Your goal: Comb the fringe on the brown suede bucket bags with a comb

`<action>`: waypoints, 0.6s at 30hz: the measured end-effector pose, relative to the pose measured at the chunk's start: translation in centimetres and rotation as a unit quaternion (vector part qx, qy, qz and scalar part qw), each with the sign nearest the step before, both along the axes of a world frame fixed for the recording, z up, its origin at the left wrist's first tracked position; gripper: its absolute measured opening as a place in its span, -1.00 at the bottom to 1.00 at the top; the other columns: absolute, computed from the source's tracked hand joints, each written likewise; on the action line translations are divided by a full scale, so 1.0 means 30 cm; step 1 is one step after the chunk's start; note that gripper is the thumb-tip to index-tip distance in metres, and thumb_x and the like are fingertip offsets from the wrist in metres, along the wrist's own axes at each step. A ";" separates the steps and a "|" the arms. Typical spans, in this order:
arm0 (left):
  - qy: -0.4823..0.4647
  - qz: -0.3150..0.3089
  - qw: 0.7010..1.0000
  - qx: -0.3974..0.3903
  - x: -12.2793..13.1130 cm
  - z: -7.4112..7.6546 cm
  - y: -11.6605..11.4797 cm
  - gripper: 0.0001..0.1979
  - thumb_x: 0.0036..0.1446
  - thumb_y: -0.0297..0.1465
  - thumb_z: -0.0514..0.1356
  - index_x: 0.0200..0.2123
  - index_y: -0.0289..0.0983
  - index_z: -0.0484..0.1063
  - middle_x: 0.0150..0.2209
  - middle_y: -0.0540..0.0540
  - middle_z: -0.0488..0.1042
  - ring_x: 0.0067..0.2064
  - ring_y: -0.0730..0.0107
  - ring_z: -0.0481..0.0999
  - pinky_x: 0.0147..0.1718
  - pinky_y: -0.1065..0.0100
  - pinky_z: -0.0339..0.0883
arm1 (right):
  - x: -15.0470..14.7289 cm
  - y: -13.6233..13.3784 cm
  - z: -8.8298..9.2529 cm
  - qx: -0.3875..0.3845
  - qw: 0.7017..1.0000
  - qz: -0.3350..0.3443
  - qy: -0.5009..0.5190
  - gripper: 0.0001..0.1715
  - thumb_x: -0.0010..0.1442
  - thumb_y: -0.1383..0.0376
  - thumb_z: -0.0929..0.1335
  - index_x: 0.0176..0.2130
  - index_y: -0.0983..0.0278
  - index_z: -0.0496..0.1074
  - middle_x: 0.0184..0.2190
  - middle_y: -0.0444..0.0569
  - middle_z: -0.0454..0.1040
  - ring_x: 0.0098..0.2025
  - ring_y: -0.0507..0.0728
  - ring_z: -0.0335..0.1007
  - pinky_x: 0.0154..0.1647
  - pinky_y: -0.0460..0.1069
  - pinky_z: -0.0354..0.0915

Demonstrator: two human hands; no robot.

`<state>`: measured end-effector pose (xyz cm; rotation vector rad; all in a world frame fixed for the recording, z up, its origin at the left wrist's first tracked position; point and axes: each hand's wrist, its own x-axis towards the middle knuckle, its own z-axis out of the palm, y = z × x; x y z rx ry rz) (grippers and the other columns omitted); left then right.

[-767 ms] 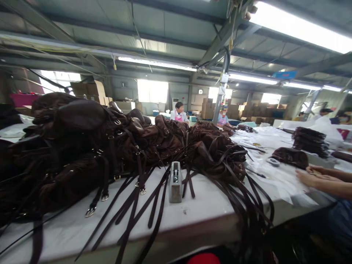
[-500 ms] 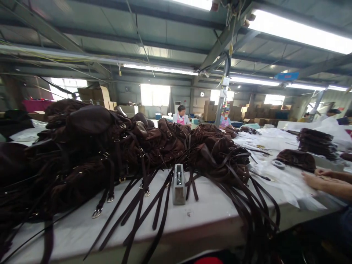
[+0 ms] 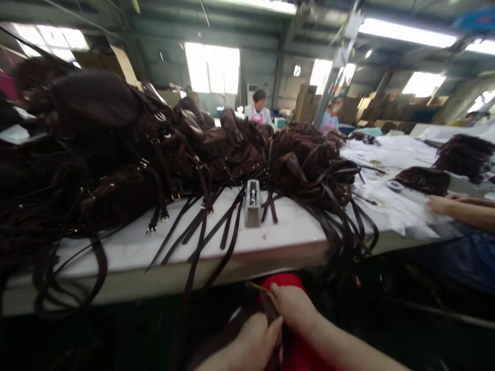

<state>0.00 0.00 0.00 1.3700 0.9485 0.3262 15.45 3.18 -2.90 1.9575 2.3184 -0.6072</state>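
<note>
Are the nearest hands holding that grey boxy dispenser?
No, the dispenser stands on the white table; the left hand and right hand hold dark brown material.

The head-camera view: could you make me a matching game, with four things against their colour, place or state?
1. tape dispenser
2. left hand
3. bags
4. hanging sign

A. blue, at upper right
B. clasping a dark brown piece
C. dark brown, heaped up
D. grey, on the white table

Pairs: 1-D, 2-B, 3-C, 4-A.
</note>
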 end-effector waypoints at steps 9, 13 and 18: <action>0.141 -0.212 0.943 0.212 0.070 -0.014 -0.011 -0.68 0.17 -0.25 0.02 -0.39 -0.32 0.48 -0.32 -0.28 0.53 -0.22 0.06 0.49 -0.11 0.18 0.26 | -0.014 0.007 -0.087 -0.089 0.996 0.008 -0.020 -0.35 0.34 0.04 0.00 -0.17 0.37 0.45 -0.29 0.21 0.53 -0.20 0.24 0.48 -0.24 0.02 0.28; 0.041 -0.263 0.945 0.191 0.101 0.018 -0.021 -0.77 0.10 -0.36 0.05 -0.46 -0.26 0.48 -0.35 -0.16 0.54 -0.29 0.18 0.48 -0.19 0.26 0.27 | -0.022 0.078 -0.115 -0.082 0.997 -0.001 0.000 -0.37 0.34 0.05 0.04 -0.16 0.40 0.46 -0.21 0.22 0.52 -0.13 0.25 0.45 -0.14 0.03 0.26; -0.073 0.046 0.996 0.018 -0.045 -0.067 0.090 -0.65 0.14 -0.25 -0.01 -0.48 -0.31 0.46 -0.42 -0.12 0.51 -0.34 0.27 0.41 -0.25 0.33 0.27 | 0.098 0.108 -0.108 -0.056 0.994 -0.040 0.081 -0.40 0.33 0.04 0.07 -0.19 0.35 0.48 -0.24 0.17 0.54 -0.18 0.24 0.46 -0.16 0.03 0.28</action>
